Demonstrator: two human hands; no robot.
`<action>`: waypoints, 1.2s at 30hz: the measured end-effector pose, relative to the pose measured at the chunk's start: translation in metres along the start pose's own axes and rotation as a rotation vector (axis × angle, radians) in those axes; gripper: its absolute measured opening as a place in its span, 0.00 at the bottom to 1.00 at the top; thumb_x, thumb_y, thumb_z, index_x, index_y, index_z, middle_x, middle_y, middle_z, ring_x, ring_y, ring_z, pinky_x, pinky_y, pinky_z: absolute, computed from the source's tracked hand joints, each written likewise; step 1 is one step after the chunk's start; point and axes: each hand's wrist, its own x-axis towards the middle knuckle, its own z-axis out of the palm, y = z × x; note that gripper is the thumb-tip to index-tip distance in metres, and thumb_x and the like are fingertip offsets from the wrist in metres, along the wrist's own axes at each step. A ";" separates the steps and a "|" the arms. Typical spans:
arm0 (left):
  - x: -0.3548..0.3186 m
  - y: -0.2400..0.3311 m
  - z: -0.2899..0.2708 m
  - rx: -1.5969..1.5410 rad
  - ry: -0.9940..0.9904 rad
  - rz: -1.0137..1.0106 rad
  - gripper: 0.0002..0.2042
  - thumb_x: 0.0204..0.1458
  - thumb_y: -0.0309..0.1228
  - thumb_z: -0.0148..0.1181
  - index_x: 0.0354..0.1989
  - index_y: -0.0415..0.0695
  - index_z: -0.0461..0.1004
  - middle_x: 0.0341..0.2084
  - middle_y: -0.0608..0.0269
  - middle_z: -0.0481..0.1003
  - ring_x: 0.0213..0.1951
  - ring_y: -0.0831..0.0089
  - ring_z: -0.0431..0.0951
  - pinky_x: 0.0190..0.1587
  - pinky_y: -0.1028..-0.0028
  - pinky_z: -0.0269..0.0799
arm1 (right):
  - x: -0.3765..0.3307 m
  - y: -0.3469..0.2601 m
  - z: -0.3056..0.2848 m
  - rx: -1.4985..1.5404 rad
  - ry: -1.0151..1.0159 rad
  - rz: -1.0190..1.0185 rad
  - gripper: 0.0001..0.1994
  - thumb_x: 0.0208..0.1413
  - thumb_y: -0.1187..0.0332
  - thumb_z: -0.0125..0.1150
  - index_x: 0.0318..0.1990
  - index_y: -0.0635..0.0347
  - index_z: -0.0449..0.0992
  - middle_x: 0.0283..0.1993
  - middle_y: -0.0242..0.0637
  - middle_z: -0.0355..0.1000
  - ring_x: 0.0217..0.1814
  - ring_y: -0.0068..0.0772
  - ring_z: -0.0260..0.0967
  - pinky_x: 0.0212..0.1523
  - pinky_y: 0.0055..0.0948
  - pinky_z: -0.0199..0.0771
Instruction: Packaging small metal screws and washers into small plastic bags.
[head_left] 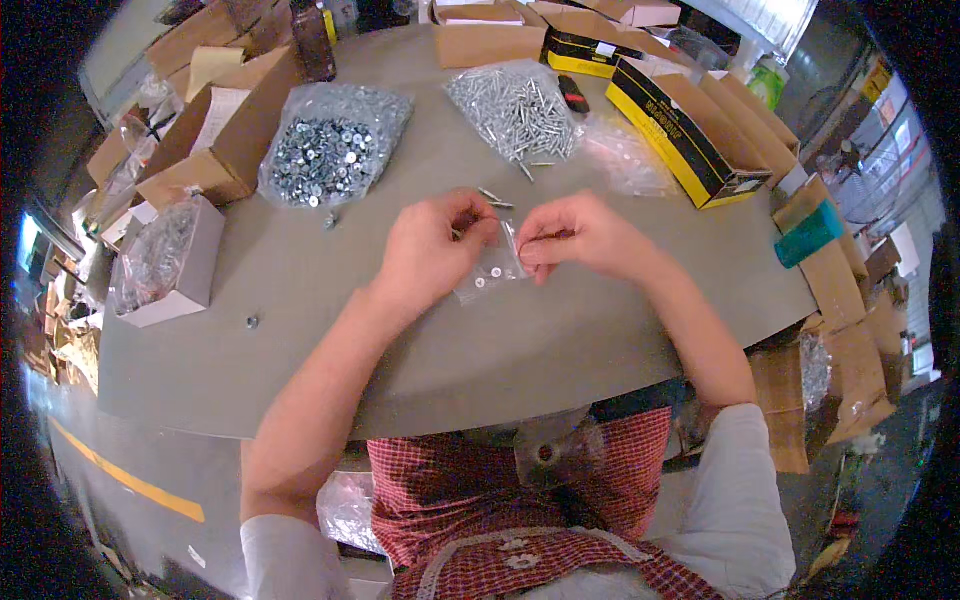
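Lighting: moderate, diffuse, fairly even over the grey table (440,355). Bright spots: burnt-out light patch (30,240), far left; pale glare on a ribbed panel (775,22), far right. Glints: large plastic bag (385,105), left; small clear bag (475,291), middle. Shadows: soft, weak. Distortion: fisheye, table's near edge bowed. Surround: black, speckled. Focus: centre fair; outer margins smeared.

Counts: small clear bag (497,286), 1; pale discs (480,283) inside, 2; large hardware bags (340,150), far, 2; black-and-yellow boxes (690,145), far right, 2.
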 end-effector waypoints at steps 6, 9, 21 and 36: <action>-0.002 0.004 0.000 0.058 0.014 0.056 0.07 0.52 0.30 0.61 0.34 0.39 0.77 0.25 0.59 0.79 0.29 0.75 0.77 0.34 0.71 0.72 | 0.001 0.001 0.006 -0.080 -0.042 -0.008 0.09 0.62 0.65 0.59 0.36 0.63 0.76 0.30 0.33 0.77 0.29 0.25 0.77 0.32 0.26 0.77; -0.001 0.005 0.000 0.068 0.030 0.028 0.07 0.52 0.30 0.61 0.34 0.39 0.77 0.26 0.57 0.79 0.28 0.72 0.78 0.33 0.70 0.72 | 0.000 0.004 0.005 -0.068 -0.019 -0.010 0.10 0.62 0.64 0.58 0.34 0.62 0.74 0.29 0.33 0.76 0.28 0.25 0.76 0.30 0.26 0.76; -0.008 0.024 -0.003 0.122 0.035 0.059 0.14 0.56 0.38 0.60 0.31 0.38 0.78 0.26 0.61 0.80 0.25 0.75 0.78 0.29 0.71 0.73 | 0.003 0.002 0.012 -0.183 0.127 -0.030 0.11 0.54 0.63 0.68 0.30 0.58 0.74 0.25 0.29 0.72 0.25 0.20 0.68 0.26 0.25 0.70; -0.005 0.014 -0.008 -0.388 -0.105 -0.277 0.08 0.52 0.30 0.62 0.32 0.37 0.79 0.23 0.66 0.78 0.25 0.81 0.75 0.25 0.79 0.72 | 0.005 -0.003 0.029 -0.418 0.339 -0.247 0.14 0.52 0.61 0.69 0.35 0.59 0.72 0.27 0.33 0.73 0.29 0.25 0.70 0.31 0.27 0.71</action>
